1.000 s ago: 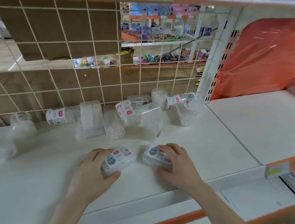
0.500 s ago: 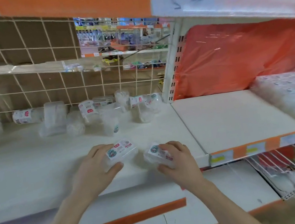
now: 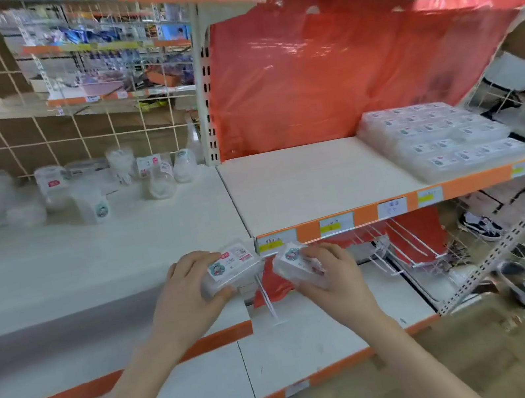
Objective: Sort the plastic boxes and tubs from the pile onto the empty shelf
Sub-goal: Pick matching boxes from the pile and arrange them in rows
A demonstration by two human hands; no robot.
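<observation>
Both hands have swung right off the left board and lifted clear. Left hand [image 3: 187, 298] curls round the first box [image 3: 231, 268], clear with a label; right hand [image 3: 332, 274] grips the second box [image 3: 300, 267]. The two boxes nearly touch at the front edge. Pile [image 3: 86, 190] of tubs sits far left by the wire grid. Empty shelf [image 3: 302, 178] lies right and farther in from the hands, right hand nearer. Sorted stacks [image 3: 442, 137] fill its right end. First box's long axis runs roughly left-right; second box tilts down rightward. Likely next: carry right, set down beside the stacks.

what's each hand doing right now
Left hand: holding a clear box.
Right hand: holding another clear box.
</observation>
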